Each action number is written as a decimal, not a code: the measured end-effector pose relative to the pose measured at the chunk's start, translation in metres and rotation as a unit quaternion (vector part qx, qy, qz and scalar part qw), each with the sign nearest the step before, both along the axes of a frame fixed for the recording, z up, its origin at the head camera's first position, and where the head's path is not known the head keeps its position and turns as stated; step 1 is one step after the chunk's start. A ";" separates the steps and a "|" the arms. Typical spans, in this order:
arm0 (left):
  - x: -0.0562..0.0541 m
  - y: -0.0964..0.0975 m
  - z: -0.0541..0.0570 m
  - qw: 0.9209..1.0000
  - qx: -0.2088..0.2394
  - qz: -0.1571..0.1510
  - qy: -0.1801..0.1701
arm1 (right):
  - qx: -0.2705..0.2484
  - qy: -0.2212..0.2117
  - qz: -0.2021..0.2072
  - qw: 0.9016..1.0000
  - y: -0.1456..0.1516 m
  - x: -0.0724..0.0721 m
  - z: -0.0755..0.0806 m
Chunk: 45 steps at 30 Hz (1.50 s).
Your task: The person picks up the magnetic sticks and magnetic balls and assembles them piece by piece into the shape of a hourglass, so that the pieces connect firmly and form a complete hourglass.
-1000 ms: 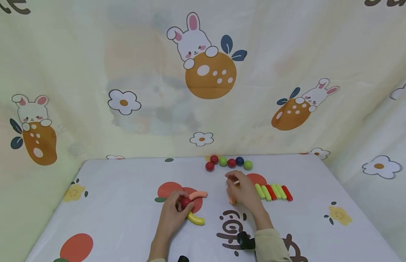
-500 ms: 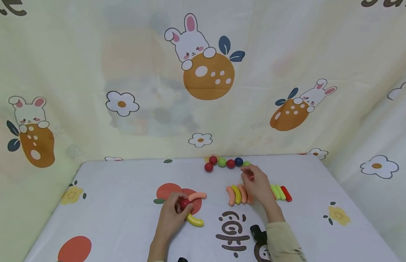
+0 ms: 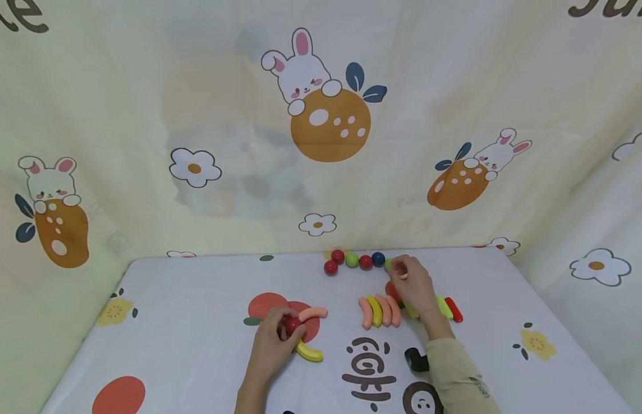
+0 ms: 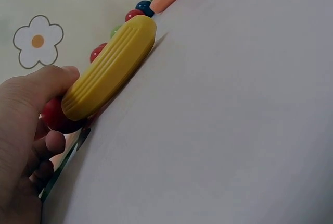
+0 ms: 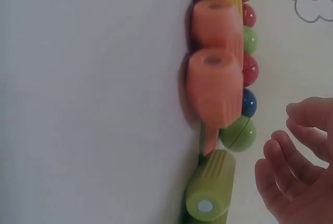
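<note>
My left hand (image 3: 271,340) grips a red ball (image 3: 292,326) low over the table. A yellow curved piece (image 3: 309,352) extends from the ball toward the front, and an orange curved piece (image 3: 312,313) extends to the right. The left wrist view has the ridged yellow piece (image 4: 112,70) against the ball, thumb alongside; whether they are joined I cannot tell. My right hand (image 3: 415,283) hovers by a green ball (image 5: 239,134) at the right end of the ball row. Its fingers are loosely bent, with nothing held in the right wrist view.
Red, green and blue balls (image 3: 365,262) line the table's back edge. Several orange curved pieces (image 3: 387,309) and a yellow curved piece (image 3: 374,311) lie side by side at centre right. Green sticks (image 3: 445,309) and a red stick (image 3: 454,309) lie farther right, partly behind my right forearm.
My right hand has moved right and slightly back, from above the curved pieces to the green ball, uncovering the curved pieces. My left hand stays in place on the red ball.
</note>
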<state>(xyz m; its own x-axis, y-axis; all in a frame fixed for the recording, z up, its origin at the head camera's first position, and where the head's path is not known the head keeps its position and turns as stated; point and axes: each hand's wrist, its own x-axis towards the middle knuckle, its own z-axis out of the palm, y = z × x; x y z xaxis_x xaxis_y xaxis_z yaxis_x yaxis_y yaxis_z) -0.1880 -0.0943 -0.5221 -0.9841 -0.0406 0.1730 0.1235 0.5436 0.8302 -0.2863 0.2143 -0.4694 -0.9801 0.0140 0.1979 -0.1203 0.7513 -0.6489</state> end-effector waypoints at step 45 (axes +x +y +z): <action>0.000 0.000 0.001 1.000 0.005 -0.002 0.005 | 0.072 -0.144 0.001 0.987 0.011 -0.041 -0.011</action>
<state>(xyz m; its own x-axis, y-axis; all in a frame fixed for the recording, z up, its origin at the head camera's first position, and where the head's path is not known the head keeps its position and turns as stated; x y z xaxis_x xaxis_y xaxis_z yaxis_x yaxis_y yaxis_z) -0.1883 -0.0942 -0.5216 -0.9826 -0.0384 0.1818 0.1334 0.5353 0.8341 -0.3275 0.2249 -0.4803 -0.9961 0.0035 -0.0887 0.0512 0.8387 -0.5422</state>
